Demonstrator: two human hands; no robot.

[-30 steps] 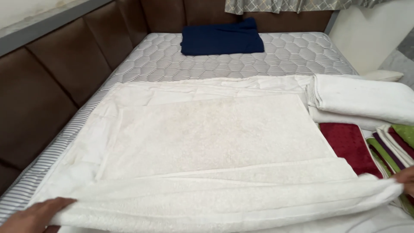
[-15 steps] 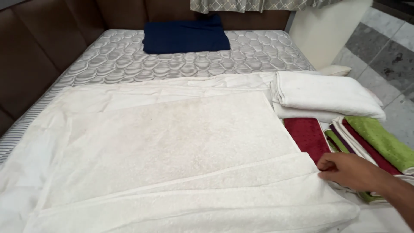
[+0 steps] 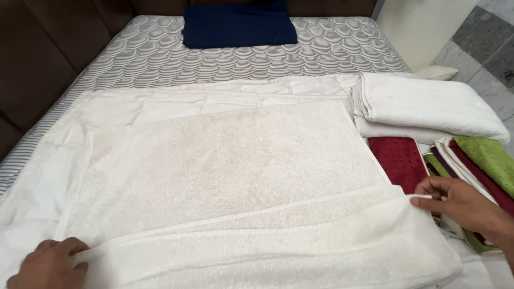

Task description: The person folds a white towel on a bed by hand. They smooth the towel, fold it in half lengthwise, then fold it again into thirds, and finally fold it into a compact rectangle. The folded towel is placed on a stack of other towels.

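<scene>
I am working a large white terry towel [image 3: 225, 176] that is lying spread flat across the near half of the bed, on top of a white sheet [image 3: 160, 104]. Its near long edge is doubled over into a band running from one of my hands to the other, and I am holding that band at both ends so the fold keeps straight. My right hand [image 3: 460, 206] is pinching the towel's right corner between thumb and fingertips, the fingers nearly closed on the hem and lifting it slightly off the bed. My left hand [image 3: 48, 265] is curling over the left end of the same fold at the bottom edge of the view; the fingers are bent onto the cloth, though I cannot tell how firmly they are gripping.

Just beyond my right hand, small maroon, green and white cloths [image 3: 471, 166] are lying overlapped, beside a dark red mat [image 3: 399, 160]. Behind those, folded white towels [image 3: 428, 104] are sitting stacked at the bed's right side. Farther up, on the bare quilted mattress [image 3: 160, 59], a folded navy cloth [image 3: 238, 27] is resting near the brown padded headboard [image 3: 37, 59].
</scene>
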